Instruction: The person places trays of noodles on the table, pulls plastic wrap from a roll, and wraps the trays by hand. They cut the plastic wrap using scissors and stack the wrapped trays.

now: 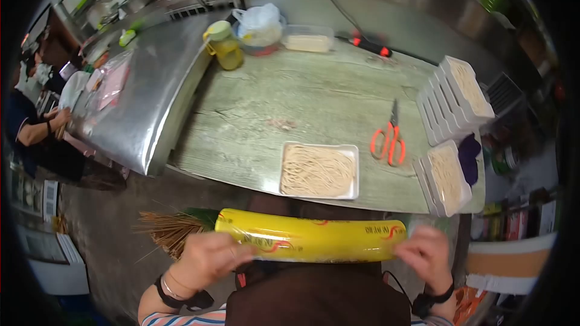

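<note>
A yellow roll of plastic film (311, 236) with printed red marks lies across my lap, below the table's front edge. At its left end my left hand (211, 258) is closed, with fingers pinched near the film. My right hand (425, 255) is pinched at the roll's right end. What lies between the fingertips of either hand is too small to make out. Just beyond the roll, a white tray of noodles (319, 171) sits at the table's front edge. Orange-handled scissors (389, 136) lie to the right of that tray.
White trays with noodles (456, 96) are stacked at the table's right, with more trays (446, 178) in front. A yellow jug (225, 46), a bowl with a bag (260, 31) and a clear container (308, 38) stand behind. Another person (42, 127) is at the steel counter (154, 84).
</note>
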A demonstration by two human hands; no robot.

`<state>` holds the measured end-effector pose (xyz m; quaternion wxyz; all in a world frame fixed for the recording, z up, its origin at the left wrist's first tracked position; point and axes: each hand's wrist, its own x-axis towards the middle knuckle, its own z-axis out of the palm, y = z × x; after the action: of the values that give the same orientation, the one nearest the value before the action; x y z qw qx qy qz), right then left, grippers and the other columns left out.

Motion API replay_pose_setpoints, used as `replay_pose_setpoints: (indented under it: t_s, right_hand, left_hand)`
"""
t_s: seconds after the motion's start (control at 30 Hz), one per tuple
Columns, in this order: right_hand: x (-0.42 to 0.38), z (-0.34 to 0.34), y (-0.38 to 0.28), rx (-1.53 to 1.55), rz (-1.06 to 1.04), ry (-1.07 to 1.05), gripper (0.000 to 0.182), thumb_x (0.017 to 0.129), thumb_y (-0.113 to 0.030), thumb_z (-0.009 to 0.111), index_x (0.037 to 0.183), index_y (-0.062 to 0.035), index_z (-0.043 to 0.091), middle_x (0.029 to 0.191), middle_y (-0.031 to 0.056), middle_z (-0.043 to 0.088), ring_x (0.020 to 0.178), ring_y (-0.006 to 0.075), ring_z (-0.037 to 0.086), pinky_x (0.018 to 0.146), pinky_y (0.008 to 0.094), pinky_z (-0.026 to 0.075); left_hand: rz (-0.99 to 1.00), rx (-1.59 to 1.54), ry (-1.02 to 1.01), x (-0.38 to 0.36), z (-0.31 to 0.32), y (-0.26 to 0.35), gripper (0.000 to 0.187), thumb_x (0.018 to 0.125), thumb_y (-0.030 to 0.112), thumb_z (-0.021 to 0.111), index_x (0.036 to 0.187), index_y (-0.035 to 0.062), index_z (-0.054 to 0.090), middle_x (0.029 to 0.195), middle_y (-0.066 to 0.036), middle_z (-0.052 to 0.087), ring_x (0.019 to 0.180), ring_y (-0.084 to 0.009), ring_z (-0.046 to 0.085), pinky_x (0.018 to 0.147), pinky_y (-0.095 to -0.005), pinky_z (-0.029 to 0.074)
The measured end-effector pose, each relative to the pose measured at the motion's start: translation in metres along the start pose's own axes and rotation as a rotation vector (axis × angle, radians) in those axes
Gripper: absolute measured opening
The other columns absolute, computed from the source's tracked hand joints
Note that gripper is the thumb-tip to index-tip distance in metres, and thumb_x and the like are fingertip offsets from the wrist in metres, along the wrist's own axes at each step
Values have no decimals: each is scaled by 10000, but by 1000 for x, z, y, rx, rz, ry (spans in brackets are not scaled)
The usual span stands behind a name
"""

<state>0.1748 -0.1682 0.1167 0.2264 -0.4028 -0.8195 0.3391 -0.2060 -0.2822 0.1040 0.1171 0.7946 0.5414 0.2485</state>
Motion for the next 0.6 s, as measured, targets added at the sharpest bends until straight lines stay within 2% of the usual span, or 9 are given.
replay_pose_setpoints:
  t_s: [0.03,0.13,0.23,0.3,0.37,0.43,0.5,0.53,0.6]
  right_hand:
    - [-2,-3,-4,-7,18,5,71,696,-90,729,763,-74,713,603,60,549,536,221,514,490,338,385]
    - [-4,-16,-20,27,-167,101,109,656,-101,751,758,-78,718,594,56,522,528,201,503,477,314,363]
    - [-3,-19,-30,-83,-15,172,128,645,-122,758,761,-84,722,593,50,507,531,189,496,481,303,357]
    - [-4,-26,-34,-5,16,206,117,651,-119,756,758,-87,722,600,44,513,537,183,493,490,297,358]
    - [0,-28,-44,-98,-239,322,92,663,-94,742,745,-74,708,625,50,525,542,174,491,494,288,360]
    - [17,-22,-45,-214,-259,391,64,725,-54,702,778,-38,670,713,78,597,551,144,510,509,264,390]
    - [27,-21,-49,235,149,245,36,812,-23,637,838,-9,617,818,111,650,571,112,542,547,235,440]
    - [28,-19,-48,331,131,198,36,893,-15,553,901,15,571,868,133,669,589,102,567,580,229,477]
    - [36,-15,-47,405,151,275,52,909,-22,536,916,22,564,849,130,664,599,104,574,589,230,481]
  left_hand:
    - [-43,26,28,2,0,-4,226,696,142,763,912,127,700,639,-27,501,546,-187,544,472,-316,449]
    - [-11,-37,131,13,-23,12,219,688,131,769,903,129,727,657,-8,511,551,-165,533,472,-286,426]
    - [-23,-58,155,10,-35,25,213,684,112,769,895,134,747,684,-4,518,560,-141,517,482,-262,404]
    - [-95,-32,248,11,-42,31,209,689,112,766,897,111,744,685,-20,500,551,-150,502,496,-264,417]
    - [-134,-74,251,16,-46,36,181,715,99,747,893,73,725,734,-52,579,606,-150,566,534,-264,455]
    - [-58,-83,217,34,-42,19,135,757,68,710,888,39,697,815,-93,661,690,-143,638,568,-265,489]
    - [-61,-152,193,43,-44,18,79,814,60,664,881,19,675,869,-131,692,750,-152,675,582,-262,503]
    - [-148,-260,162,44,-48,22,75,833,68,649,869,6,670,847,-125,689,733,-163,674,576,-257,501]
    - [-343,-496,178,49,-47,23,127,897,77,586,850,-21,652,799,-106,673,688,-164,655,576,-239,493]
